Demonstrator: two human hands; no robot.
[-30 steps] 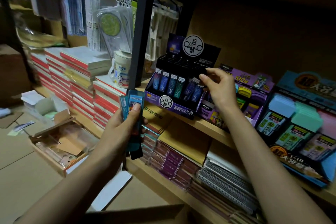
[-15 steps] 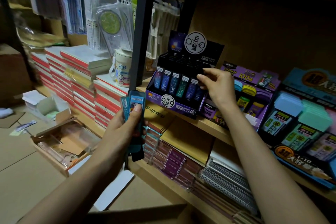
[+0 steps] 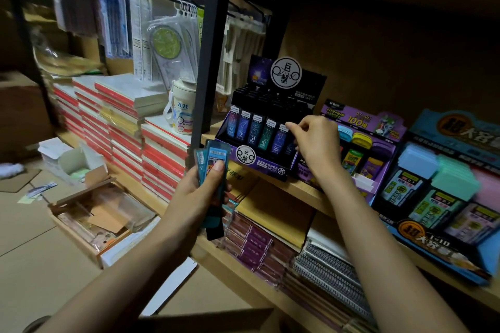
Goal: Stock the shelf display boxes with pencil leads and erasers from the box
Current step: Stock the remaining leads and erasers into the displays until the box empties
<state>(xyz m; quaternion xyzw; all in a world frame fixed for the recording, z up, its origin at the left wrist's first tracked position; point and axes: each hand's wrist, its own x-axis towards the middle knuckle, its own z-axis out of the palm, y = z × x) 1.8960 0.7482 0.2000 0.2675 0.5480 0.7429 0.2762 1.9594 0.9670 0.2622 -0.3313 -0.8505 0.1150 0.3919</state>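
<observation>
My left hand (image 3: 198,192) grips a small stack of blue pencil lead cases (image 3: 213,167), held upright in front of the shelf edge. My right hand (image 3: 315,143) reaches into the right end of the dark purple lead display box (image 3: 259,167) on the middle shelf; its fingers pinch the top of a lead case (image 3: 282,134) in the front row. Several cases stand in that front row. To the right stand a purple display box (image 3: 362,121) with coloured erasers and a blue display box (image 3: 438,230) with pastel erasers.
A black shelf upright (image 3: 208,57) rises just left of the lead box. Stacked red-edged notebooks (image 3: 121,121) and a white mug (image 3: 184,111) sit left. Notebooks fill the lower shelf (image 3: 270,246). An open cardboard box (image 3: 94,219) lies on the floor; another carton's edge (image 3: 205,322) is at bottom.
My right hand has slid a little left and down along the lead box's right end, onto the front row. My left hand holds its stack still.
</observation>
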